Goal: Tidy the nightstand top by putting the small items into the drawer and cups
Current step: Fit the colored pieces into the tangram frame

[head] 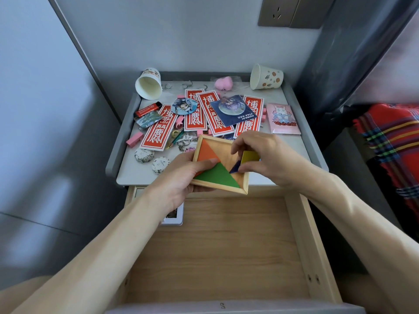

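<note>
Head view, near to far: open wooden drawer filled the lower frame, nearly bare, with one white-framed item in its back left corner, half hidden under the left forearm. Above the drawer's back edge, left hand gripped the wooden tangram tray at its lower left corner, thumb on top over the orange piece, fingers underneath. Tray was tilted, held in the air over the front edge of the tabletop. Right hand pinched a yellow piece and a dark blue piece over the tray's right half; green piece sat seated inside.

Handling judgement: tray looked light, stiff, and shallow-rimmed, and the loose flat pieces could slide out if it tipped further. Best hold is by two opposite rims, kept level. Pieces are thin and smooth, so an edge pinch suits them.

Farther back, the tabletop carried clutter: two round washi tape rolls, pink clips, keyrings, red-and-white paper strips, a red lighter, round badges, a blue card, a pink packet and a pink squishy toy. All probably light; the strips are floppy, so lift them by the long edge. At the back, left paper cup and right paper cup both lay tipped over, easily crushed, and need righting first.
</note>
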Action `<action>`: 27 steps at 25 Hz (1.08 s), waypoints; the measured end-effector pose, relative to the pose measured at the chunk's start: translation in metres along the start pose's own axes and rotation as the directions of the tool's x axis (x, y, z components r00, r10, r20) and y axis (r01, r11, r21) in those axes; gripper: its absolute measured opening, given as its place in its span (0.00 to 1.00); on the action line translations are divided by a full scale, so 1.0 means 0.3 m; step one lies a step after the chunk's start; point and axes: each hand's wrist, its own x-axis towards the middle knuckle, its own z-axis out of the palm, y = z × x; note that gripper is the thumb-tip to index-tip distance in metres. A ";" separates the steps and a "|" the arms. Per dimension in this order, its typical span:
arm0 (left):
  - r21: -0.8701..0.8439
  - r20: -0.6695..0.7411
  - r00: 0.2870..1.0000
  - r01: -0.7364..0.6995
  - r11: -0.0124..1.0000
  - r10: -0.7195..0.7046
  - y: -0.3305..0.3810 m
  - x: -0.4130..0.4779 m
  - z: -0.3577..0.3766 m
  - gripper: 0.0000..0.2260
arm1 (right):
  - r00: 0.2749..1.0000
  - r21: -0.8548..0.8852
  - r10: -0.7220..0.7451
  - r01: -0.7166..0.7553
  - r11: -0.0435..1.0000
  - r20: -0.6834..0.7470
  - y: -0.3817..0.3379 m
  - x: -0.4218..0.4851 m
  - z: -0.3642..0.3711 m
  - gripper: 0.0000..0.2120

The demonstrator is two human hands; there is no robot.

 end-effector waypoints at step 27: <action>-0.032 -0.002 0.998 -0.062 0.998 0.062 -0.001 0.010 -0.011 0.10 | 0.985 0.292 0.108 -0.065 0.954 -0.137 -0.046 0.007 0.018 0.13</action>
